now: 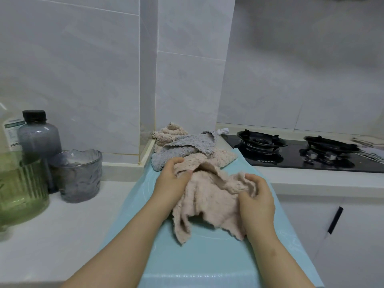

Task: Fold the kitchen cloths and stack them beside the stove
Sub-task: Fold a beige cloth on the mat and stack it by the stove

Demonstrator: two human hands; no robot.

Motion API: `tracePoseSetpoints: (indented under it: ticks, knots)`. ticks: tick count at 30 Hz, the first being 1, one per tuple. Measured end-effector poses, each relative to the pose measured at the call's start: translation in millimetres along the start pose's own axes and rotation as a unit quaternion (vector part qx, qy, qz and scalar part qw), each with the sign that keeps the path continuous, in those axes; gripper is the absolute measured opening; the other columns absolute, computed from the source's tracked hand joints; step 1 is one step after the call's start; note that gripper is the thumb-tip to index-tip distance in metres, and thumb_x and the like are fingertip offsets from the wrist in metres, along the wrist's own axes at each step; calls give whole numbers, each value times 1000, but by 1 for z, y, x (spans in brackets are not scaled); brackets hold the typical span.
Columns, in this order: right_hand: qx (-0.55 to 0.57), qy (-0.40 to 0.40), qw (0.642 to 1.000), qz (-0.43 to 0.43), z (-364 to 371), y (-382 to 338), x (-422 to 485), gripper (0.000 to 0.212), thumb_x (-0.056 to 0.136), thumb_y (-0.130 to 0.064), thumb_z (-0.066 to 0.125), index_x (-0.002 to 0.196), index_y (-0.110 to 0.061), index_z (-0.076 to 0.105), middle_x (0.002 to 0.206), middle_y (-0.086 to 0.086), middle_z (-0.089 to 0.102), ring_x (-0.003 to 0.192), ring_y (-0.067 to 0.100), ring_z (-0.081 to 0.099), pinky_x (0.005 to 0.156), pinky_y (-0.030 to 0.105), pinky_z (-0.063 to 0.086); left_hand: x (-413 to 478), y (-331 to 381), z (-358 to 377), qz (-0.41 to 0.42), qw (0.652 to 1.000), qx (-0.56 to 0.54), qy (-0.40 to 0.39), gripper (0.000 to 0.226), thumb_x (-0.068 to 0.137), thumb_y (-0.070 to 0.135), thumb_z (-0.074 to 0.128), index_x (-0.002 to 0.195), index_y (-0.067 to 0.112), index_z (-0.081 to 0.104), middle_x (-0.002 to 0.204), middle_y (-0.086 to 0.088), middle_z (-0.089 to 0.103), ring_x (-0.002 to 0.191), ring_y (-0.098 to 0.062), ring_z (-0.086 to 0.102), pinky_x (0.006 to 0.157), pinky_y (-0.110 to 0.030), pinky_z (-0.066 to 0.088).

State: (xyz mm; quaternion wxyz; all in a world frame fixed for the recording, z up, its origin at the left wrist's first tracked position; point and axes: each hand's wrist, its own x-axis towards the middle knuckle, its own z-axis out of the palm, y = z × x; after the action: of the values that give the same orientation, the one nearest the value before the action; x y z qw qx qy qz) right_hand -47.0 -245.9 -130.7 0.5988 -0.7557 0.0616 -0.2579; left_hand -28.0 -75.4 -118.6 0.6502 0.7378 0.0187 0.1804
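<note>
Nearest me, the blue mat (207,258) gives a flat folding surface on the counter (62,225). My left hand (172,180) and right hand (257,197) each pinch the crumpled beige cloth (207,202) at opposite edges, probably to spread it. The unfolded pile (187,146) waits behind, just beside the stove (291,151).

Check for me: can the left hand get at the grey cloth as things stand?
Probably yes. The grey cloth lies just beyond the left hand, uncovered on top, with nothing between them. That hand grips the beige cloth, though, so it would have to let go first.
</note>
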Motion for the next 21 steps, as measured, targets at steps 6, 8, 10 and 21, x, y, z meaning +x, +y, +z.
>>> tracePoseSetpoints:
  ticks: [6,8,10,21]
  knots:
    - [-252,25,967,35,0,1,-2,20,82,-15,48,95,-24,59,114,6,50,109,29,43,92,39,34,2,-7,-17,-32,965,250,76,34,88,17,46,120,27,49,111,-3,59,89,-21,55,73,-30,43]
    - [-295,22,955,32,1,-2,-4,20,81,-24,51,99,-23,59,121,5,47,114,28,39,96,38,29,1,-11,-16,9,940,336,53,51,85,12,45,133,28,38,134,-3,47,118,-26,44,93,-36,41]
    - [-310,36,950,-2,2,-5,-6,21,81,-28,51,100,-23,59,124,2,48,115,26,40,97,38,29,-1,-10,-11,95,912,397,22,62,83,11,47,139,30,30,145,1,32,131,-24,28,104,-37,32]
    - [-472,-183,850,-147,23,-42,61,41,86,-8,39,117,-28,56,113,2,64,108,25,51,85,34,36,41,2,5,181,921,328,-104,14,91,22,50,91,19,64,77,3,62,78,-18,55,65,-30,39]
